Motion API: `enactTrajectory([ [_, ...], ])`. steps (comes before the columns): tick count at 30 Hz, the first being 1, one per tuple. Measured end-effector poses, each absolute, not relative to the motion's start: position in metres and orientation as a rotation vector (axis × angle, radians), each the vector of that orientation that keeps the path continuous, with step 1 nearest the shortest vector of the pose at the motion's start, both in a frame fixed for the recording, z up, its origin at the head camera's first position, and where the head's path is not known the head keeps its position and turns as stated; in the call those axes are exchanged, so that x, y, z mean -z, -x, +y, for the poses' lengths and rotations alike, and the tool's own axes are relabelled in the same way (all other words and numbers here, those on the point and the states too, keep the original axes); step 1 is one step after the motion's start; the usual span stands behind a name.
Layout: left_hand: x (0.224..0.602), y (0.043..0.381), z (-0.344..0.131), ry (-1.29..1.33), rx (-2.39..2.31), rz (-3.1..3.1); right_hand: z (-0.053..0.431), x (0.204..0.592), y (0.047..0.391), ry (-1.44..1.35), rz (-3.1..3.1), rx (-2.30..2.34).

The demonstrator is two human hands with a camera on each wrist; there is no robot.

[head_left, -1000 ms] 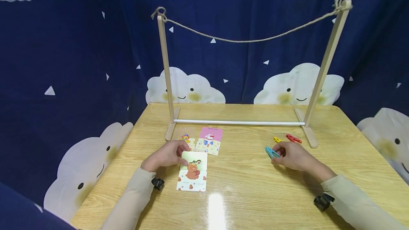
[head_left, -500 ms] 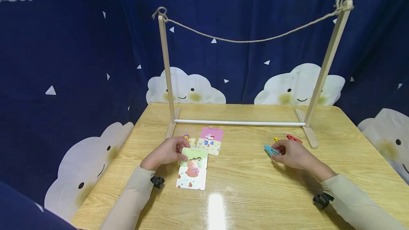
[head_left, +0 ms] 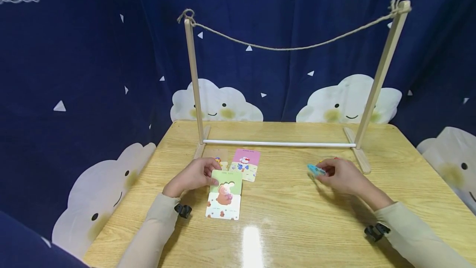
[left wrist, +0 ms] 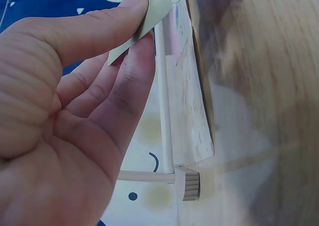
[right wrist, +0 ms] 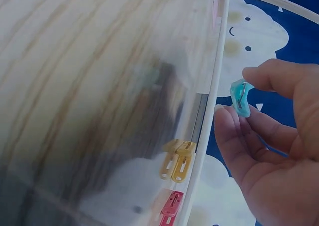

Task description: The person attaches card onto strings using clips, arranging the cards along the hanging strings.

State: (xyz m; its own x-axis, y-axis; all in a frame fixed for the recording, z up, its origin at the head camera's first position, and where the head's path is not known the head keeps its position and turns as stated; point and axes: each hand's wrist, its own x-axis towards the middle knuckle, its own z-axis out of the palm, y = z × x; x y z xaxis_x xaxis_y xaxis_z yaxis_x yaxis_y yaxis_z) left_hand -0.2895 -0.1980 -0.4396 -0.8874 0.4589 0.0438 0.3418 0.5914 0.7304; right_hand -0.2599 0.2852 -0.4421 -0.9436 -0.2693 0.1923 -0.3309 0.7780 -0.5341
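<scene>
Between thumb and fingers, my left hand (head_left: 194, 175) pinches the upper left edge of a green and white card (head_left: 223, 208) with a brown bear on it. The left wrist view shows the thumb pressing that card (left wrist: 158, 7) against the fingers. A pink card (head_left: 250, 155) with a white figure lies flat behind it, and a beige card (head_left: 219, 153) beside that is partly covered by my left hand. At the right, my right hand (head_left: 343, 176) pinches a blue clothespin (right wrist: 241, 97), held above the table. A yellow clothespin (right wrist: 182, 161) and a red clothespin (right wrist: 171, 206) lie near it.
A wooden stand with a left post (head_left: 194, 77) and right post (head_left: 383, 69) rises at the back of the table (head_left: 282, 210). A slack rope (head_left: 275, 48) spans their tops, and a white rod (head_left: 279, 143) joins their feet. A dark blue curtain (head_left: 238, 7) hangs behind.
My left hand has raised the bear card slightly and tilted it. My right hand has lifted the blue clothespin a little, and now mostly hides the yellow and red ones in the head view.
</scene>
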Motion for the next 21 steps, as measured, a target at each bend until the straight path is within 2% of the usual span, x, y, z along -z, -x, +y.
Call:
enactTrajectory([
  [21, 0.4320, 0.2947, -0.1966, -0.712, -1.278, 2.615, 0.2858, 0.4343, 0.2672, -0.459, -2.810, -0.947],
])
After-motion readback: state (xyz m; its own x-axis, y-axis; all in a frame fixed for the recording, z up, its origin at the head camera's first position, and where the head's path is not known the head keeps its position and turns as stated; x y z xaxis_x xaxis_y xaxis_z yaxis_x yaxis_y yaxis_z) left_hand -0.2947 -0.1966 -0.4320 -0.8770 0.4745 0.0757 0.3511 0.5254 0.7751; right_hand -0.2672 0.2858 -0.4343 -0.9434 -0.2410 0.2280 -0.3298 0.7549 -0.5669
